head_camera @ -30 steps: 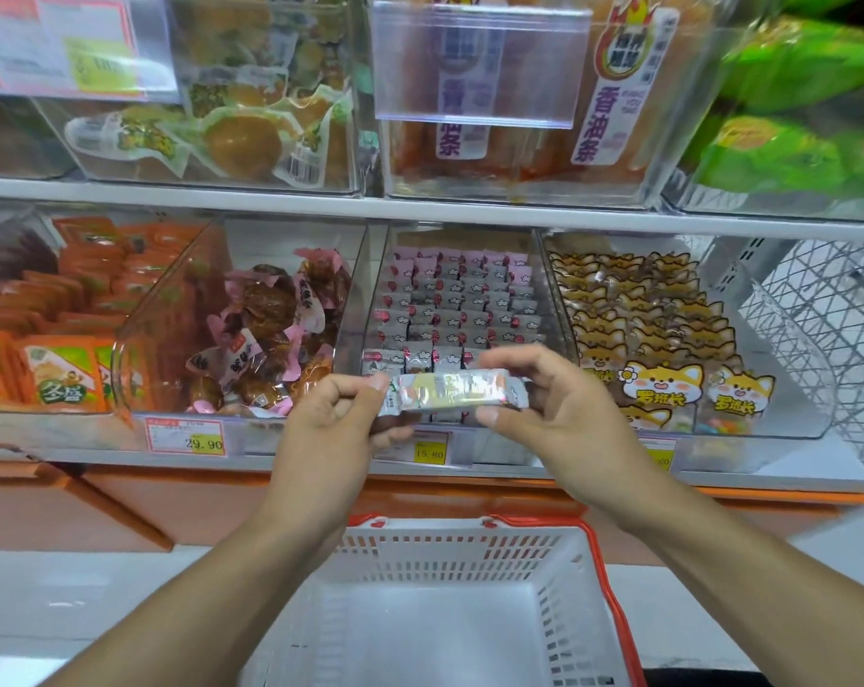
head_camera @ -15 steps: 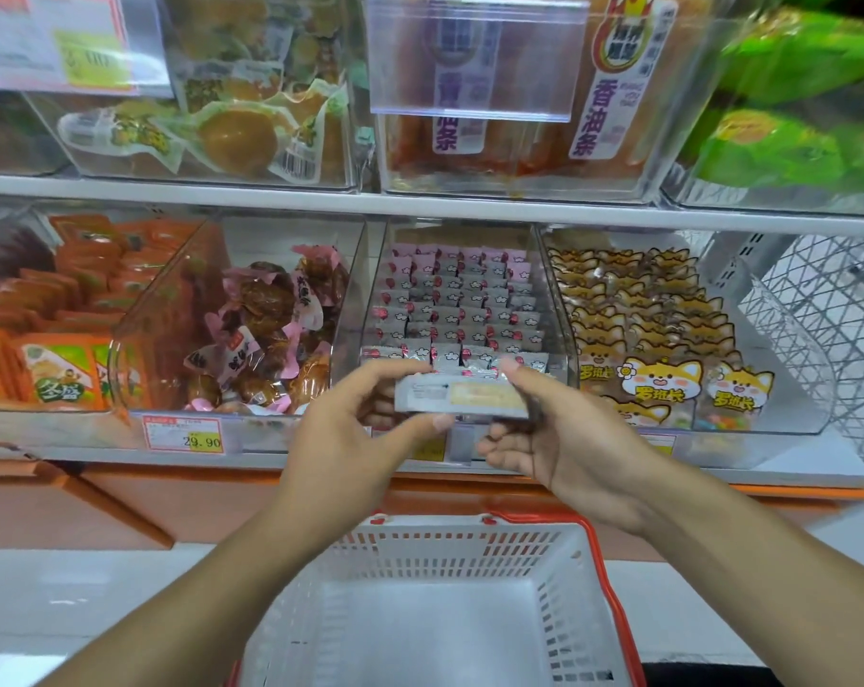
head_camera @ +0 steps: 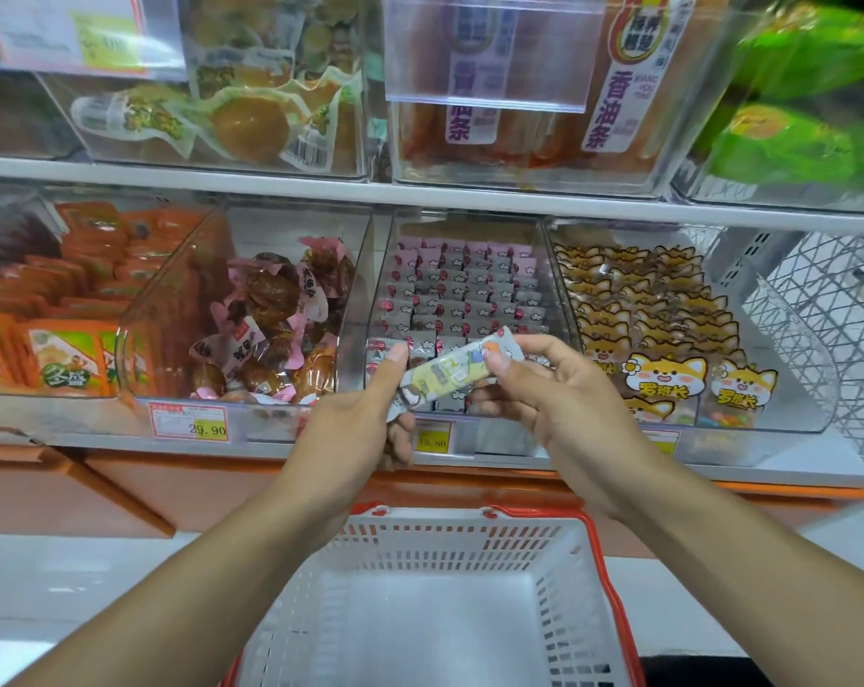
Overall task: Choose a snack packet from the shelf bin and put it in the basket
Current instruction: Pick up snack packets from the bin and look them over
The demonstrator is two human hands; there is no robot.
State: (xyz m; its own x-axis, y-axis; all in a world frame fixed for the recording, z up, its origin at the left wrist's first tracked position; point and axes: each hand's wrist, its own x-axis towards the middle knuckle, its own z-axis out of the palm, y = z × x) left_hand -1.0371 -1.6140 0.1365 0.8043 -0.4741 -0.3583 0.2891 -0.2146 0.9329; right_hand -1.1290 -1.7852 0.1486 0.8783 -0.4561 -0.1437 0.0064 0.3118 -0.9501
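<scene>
A small oblong snack packet point(head_camera: 452, 371), grey and pale yellow, is held tilted between both hands in front of the shelf. My left hand point(head_camera: 358, 428) pinches its lower left end, and my right hand point(head_camera: 551, 394) pinches its upper right end. Behind it stands the clear shelf bin point(head_camera: 462, 230) with several rows of the same grey and pink packets. Below my hands sits the white basket point(head_camera: 469, 542) with a red rim and nothing inside.
Left of that bin, a clear bin point(head_camera: 271, 314) holds brown pink-wrapped snacks, and orange packets point(head_camera: 58, 359) lie further left. To the right is a bin of cat-print packets point(head_camera: 663, 334). An upper shelf point(head_camera: 420, 190) with more bins hangs above. Price tags point(head_camera: 189, 422) line the shelf edge.
The packet has turned from level to tilted, right end up, and its yellow face now shows. Both hands keep hold of its ends in front of the bin.
</scene>
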